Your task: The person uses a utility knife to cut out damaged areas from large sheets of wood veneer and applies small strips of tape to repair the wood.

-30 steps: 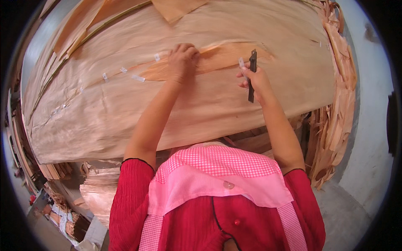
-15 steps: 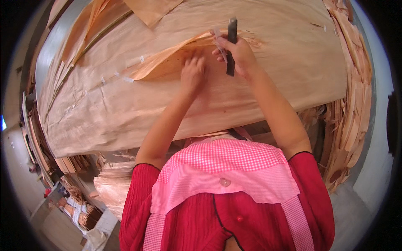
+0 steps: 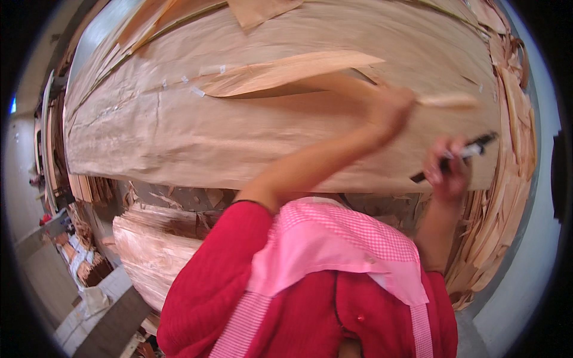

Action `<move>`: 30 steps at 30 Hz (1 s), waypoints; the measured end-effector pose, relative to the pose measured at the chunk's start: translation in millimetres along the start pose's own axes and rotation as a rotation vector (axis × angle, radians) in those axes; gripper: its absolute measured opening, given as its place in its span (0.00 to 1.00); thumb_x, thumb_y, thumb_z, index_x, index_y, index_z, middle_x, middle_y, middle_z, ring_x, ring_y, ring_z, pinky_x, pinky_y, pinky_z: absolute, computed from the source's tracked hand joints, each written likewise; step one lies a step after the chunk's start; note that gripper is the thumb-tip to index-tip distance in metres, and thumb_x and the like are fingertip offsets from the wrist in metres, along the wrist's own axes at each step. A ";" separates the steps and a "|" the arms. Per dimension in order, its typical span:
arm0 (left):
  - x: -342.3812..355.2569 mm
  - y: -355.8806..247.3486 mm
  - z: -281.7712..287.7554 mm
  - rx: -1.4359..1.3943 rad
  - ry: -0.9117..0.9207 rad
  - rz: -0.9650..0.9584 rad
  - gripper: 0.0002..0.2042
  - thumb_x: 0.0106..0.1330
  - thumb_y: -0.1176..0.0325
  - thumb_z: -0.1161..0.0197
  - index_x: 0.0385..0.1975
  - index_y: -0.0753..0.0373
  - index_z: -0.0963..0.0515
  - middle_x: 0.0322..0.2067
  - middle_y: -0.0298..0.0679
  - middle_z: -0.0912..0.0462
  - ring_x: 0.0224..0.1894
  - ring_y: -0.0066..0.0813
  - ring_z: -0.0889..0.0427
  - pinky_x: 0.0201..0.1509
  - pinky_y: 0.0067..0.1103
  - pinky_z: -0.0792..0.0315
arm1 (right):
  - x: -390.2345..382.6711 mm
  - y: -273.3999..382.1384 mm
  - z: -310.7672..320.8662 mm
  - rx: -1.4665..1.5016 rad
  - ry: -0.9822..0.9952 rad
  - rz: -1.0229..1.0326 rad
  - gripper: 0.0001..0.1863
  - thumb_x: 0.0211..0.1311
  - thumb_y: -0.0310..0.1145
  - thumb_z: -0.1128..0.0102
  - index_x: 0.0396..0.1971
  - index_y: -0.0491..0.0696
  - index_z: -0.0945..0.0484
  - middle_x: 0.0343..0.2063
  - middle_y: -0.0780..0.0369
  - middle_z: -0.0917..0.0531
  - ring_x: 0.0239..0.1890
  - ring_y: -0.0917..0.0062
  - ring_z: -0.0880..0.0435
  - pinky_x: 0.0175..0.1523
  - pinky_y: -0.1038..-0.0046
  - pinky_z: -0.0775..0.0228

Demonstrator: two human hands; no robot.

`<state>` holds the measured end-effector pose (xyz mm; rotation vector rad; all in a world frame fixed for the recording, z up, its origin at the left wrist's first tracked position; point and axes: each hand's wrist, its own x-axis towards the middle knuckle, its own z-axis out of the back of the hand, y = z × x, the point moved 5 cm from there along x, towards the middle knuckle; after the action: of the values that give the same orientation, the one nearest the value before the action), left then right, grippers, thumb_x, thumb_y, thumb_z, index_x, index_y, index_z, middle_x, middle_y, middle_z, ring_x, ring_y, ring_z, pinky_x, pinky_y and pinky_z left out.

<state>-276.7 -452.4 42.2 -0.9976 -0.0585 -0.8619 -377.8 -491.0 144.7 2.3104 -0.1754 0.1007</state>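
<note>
A large sheet of pale wood veneer [image 3: 262, 143] lies spread before me. Out over its right part reaches my left hand [image 3: 391, 110], closed round a thin veneer strip [image 3: 447, 101] that sticks out to the right, smeared by motion. Left of that hand, a long veneer flap [image 3: 292, 68] stands raised from the sheet, its right end pointed and loose. My right hand [image 3: 450, 170], near the sheet's right front edge, grips a dark flat blade-like tool [image 3: 484, 141]. Something whitish shows at the same fingers, too blurred to name.
Small white tape pieces [image 3: 197, 91] stick to the sheet left of the flap. Further veneer pieces [image 3: 262, 12] lie at the far edge. Torn veneer [image 3: 516, 149] hangs along the right side; a veneer stack [image 3: 152, 244] stands at the near left, below the sheet's front edge.
My left hand has moved right from under the raised flap and now holds a veneer strip. My right hand has moved right and nearer me, still with the dark tool. The view has shifted slightly.
</note>
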 end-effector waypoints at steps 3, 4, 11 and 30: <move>-1.0 -72.5 -35.7 -0.195 0.017 -0.421 0.16 0.55 0.67 0.49 0.44 0.60 0.28 0.51 0.44 0.33 0.57 0.43 0.39 0.61 0.35 0.48 | -5.7 11.8 5.6 -0.058 -0.027 -0.019 0.06 0.58 0.31 0.48 0.34 0.46 0.31 0.27 0.56 0.26 0.14 0.80 0.32 0.16 0.82 0.40; -4.7 -67.5 -29.6 -0.237 -0.017 -0.377 0.16 0.54 0.67 0.48 0.43 0.60 0.28 0.52 0.44 0.33 0.57 0.43 0.39 0.62 0.35 0.49 | -5.1 10.8 11.2 -0.094 -0.065 -0.041 0.06 0.58 0.31 0.49 0.34 0.46 0.31 0.27 0.56 0.26 0.14 0.80 0.32 0.16 0.82 0.41; -94.1 120.4 136.0 0.597 0.100 0.154 0.35 0.50 0.51 0.40 0.56 0.62 0.41 0.61 0.40 0.48 0.64 0.40 0.55 0.62 0.43 0.60 | -1.3 -57.1 61.4 -0.367 -0.601 -0.358 0.11 0.55 0.27 0.47 0.40 0.45 0.31 0.27 0.57 0.23 0.15 0.82 0.31 0.20 0.83 0.39; -129.8 152.6 162.1 0.555 0.114 0.004 0.23 0.55 0.59 0.44 0.50 0.63 0.33 0.55 0.41 0.36 0.59 0.37 0.41 0.62 0.31 0.47 | 83.7 -247.1 27.7 -0.695 -0.561 -0.763 0.09 0.53 0.32 0.44 0.27 0.40 0.24 0.16 0.62 0.23 0.12 0.84 0.29 0.17 0.83 0.39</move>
<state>-211.2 -213.2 -27.7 -0.4282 -0.1877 -0.8344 -255.6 -353.5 -42.3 1.5231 0.3483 -0.8596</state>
